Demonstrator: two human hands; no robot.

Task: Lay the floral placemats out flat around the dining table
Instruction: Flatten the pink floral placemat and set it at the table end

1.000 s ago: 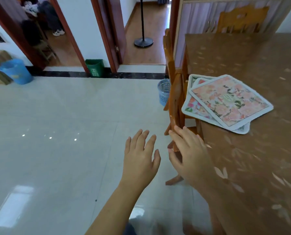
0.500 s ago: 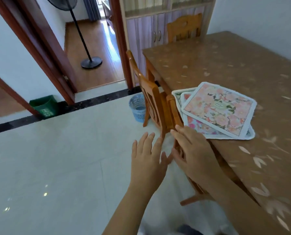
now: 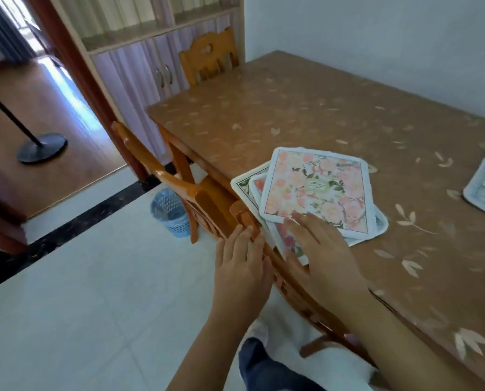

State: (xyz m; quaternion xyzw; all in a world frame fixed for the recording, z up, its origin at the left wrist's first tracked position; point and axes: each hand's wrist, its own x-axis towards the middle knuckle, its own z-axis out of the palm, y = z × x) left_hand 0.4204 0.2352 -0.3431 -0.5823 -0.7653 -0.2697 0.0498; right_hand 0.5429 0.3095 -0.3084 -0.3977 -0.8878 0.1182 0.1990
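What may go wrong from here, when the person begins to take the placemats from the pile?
1. The pile of placemats lies askew at the edge of the table; a push from the flat right hand might slide part of it off, onto the chair.
2. The mats overlap, so pulling the top pink mat may drag the others along.

Pink floral top placemat white-edged; table tan, pale leaf print; chairs orange wood; wastebasket blue.
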